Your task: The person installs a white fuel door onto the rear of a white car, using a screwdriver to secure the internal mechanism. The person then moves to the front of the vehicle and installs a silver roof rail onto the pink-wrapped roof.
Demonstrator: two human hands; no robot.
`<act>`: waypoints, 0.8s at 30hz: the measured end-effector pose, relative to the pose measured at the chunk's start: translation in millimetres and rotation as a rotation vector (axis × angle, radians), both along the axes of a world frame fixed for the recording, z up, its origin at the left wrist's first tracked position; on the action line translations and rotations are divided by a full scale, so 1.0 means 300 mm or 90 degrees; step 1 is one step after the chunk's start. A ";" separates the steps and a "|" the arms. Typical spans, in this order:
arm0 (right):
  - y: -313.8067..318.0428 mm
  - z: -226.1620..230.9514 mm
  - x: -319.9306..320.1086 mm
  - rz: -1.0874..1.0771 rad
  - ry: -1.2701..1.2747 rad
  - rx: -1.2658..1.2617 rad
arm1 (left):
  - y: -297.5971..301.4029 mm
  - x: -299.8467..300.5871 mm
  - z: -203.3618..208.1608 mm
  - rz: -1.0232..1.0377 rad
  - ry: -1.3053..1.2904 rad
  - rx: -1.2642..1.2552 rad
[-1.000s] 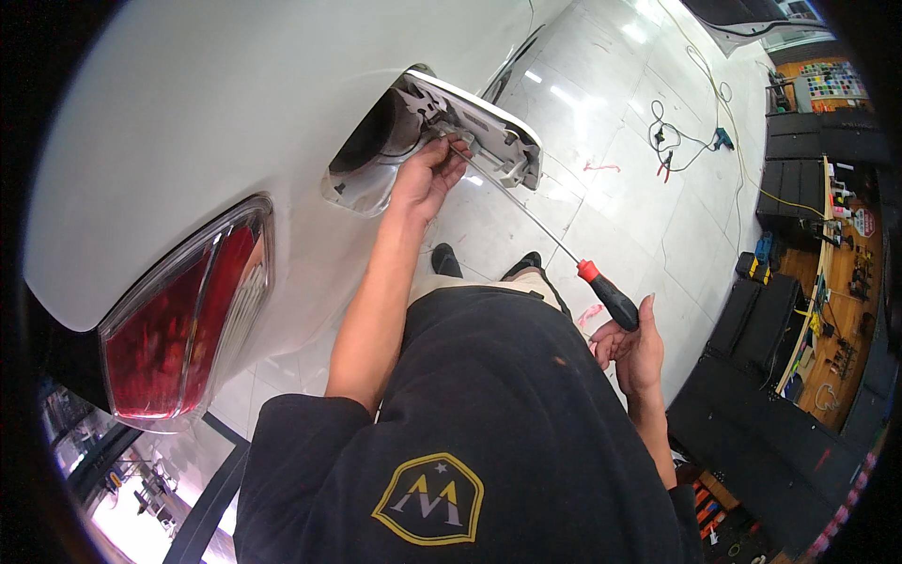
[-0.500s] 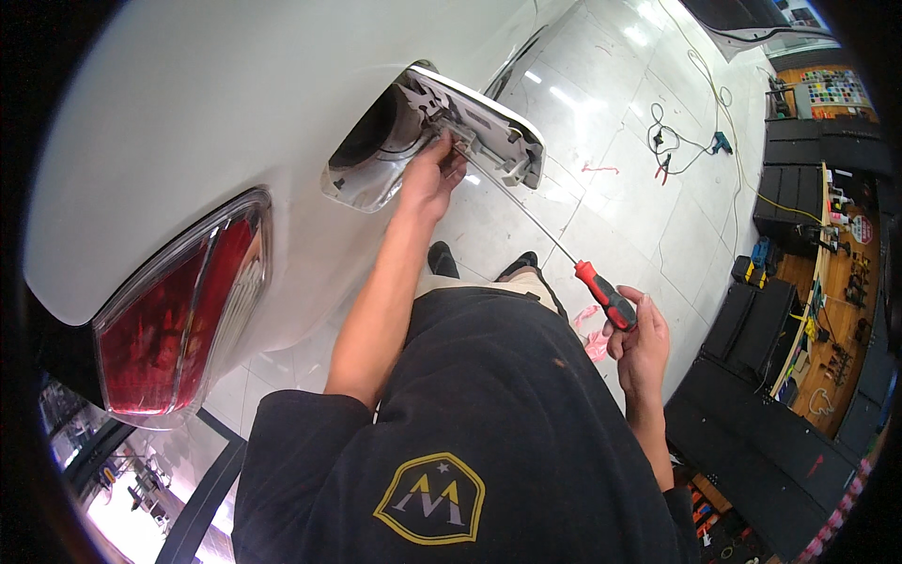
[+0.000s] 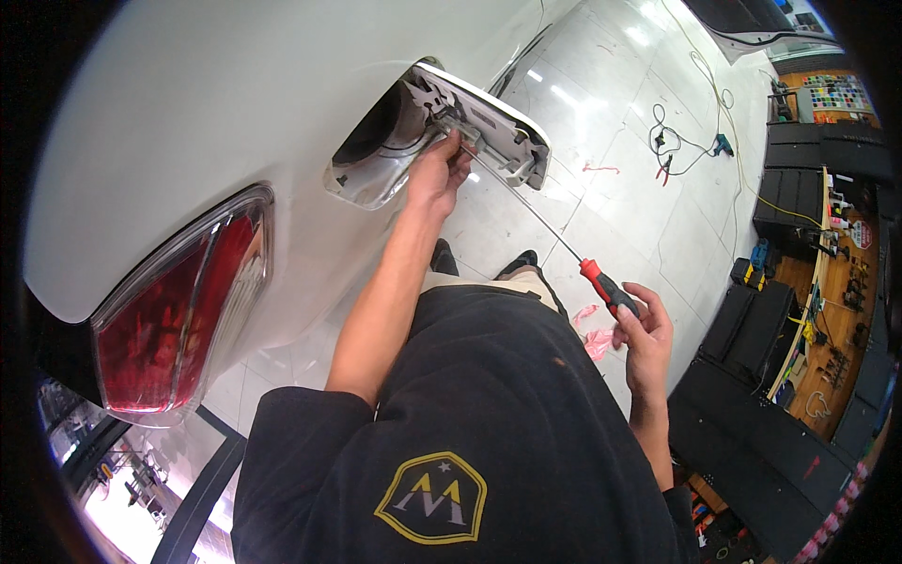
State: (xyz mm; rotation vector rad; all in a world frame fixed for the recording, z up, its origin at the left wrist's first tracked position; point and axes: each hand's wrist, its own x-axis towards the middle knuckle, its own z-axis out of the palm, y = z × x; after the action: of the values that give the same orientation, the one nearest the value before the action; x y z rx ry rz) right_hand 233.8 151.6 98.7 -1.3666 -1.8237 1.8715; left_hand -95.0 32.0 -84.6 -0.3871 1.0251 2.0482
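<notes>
A long screwdriver (image 3: 609,287) with a red and black handle slants from my right hand up to an open white fuel door (image 3: 512,120) on the car's side. My right hand (image 3: 650,340) is at the handle's butt end, thumb against it, with a finger or two raised off it. My left hand (image 3: 440,177) is closed at the inner side of the door, by the hinge (image 3: 460,130), where the shaft's tip disappears. What exactly its fingertips pinch is hidden. Left of that hand lies the fuel filler recess (image 3: 376,141), its inside dark.
A red tail light (image 3: 178,315) sits in the white body panel (image 3: 207,103) at left. On the tiled floor lie a cable with clamps (image 3: 665,167), a green power tool (image 3: 722,145) and pink wrapping (image 3: 598,344). Black cabinets (image 3: 752,414) and a wooden tool bench (image 3: 832,310) line the right.
The screwdriver and both hands have shifted slightly right. My right fingers have loosened and spread around the end of the handle. The fuel door stays open.
</notes>
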 end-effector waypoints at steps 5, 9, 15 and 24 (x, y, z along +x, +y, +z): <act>0.038 0.001 -0.001 0.039 -0.022 -0.015 | -0.017 0.000 0.065 -0.036 -0.021 0.033; -0.001 -0.030 -0.032 0.237 -0.068 0.321 | -0.023 -0.006 0.018 -0.056 0.027 0.019; 0.031 -0.083 -0.082 0.384 -0.059 0.578 | -0.008 0.012 0.016 -0.036 0.040 -0.021; 0.126 0.006 -0.137 0.195 -0.117 -0.028 | 0.002 0.005 0.015 -0.006 0.027 -0.051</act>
State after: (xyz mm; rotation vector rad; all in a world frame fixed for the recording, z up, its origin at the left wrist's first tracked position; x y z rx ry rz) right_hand 192.6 189.4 100.6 -1.3791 -2.2046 1.9957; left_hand -93.4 32.5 -80.2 -0.3797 1.1350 2.0191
